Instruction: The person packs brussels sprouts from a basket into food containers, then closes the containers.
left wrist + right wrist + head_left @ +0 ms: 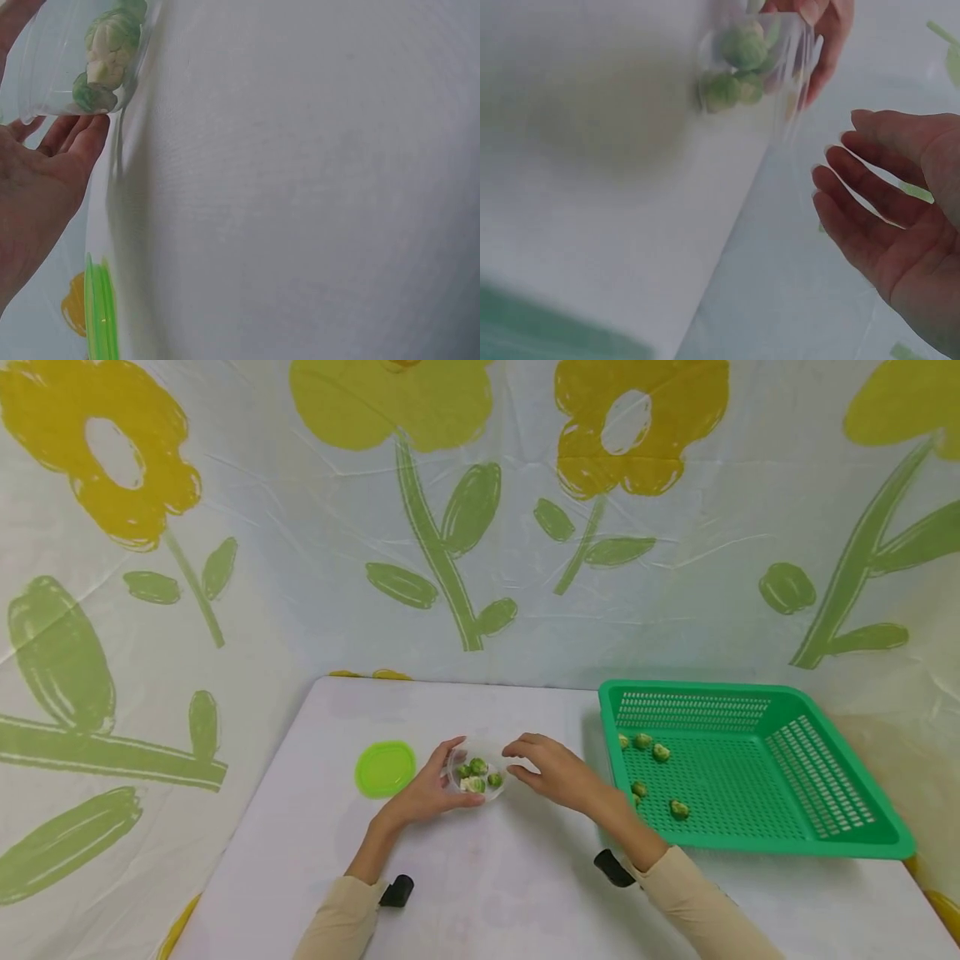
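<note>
A clear plastic container [492, 753] holds several Brussels sprouts [478, 767]. My left hand [432, 787] grips it from the left, thumb and fingers spread around its wall. In the left wrist view, that hand's fingers [90, 142] touch the side of the container [56, 75], and pale cut sprouts [109, 49] show through the plastic. Just to the right of the container is my right hand [558, 772], its fingers loosely bent with nothing between them. The right wrist view shows this hand [892, 202] apart from the container [780, 75].
A bright green lid [386, 769] lies on the white table [480, 893], left of my left hand. At the right stands a large green basket [750, 842] with several Brussels sprouts [661, 752] along its left side. A flower-printed cloth [525, 643] hangs behind the table.
</note>
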### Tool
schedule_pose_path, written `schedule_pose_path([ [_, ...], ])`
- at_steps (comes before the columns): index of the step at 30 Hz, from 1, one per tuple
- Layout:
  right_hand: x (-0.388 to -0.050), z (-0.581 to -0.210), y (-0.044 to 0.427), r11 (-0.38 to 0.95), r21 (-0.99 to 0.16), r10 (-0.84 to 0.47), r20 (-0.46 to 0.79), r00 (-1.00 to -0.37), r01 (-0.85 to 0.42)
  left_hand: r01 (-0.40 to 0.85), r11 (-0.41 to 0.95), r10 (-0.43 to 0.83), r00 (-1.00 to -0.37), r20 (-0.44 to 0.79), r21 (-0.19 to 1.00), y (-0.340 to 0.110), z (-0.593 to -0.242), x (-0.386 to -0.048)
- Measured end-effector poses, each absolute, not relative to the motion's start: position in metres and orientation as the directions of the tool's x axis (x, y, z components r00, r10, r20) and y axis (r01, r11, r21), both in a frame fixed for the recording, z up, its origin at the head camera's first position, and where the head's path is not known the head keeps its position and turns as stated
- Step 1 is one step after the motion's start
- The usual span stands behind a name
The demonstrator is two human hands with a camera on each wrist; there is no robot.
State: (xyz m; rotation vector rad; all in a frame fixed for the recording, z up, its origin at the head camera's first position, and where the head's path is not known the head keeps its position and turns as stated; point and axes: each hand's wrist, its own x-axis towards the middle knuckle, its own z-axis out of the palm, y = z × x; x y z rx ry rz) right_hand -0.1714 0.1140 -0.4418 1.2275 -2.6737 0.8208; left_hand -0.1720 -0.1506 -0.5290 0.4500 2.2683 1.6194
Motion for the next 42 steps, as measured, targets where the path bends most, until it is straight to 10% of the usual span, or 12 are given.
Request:
schedule_pose_path([
  [42,-0.201,-0.387,0.221,0.687,-0.472,-0.526,0.202,-0.826,-0.553,0.057,0.337,0.434,-0.895,-0.101,0.94,-0.153,-0.529,-0.172],
])
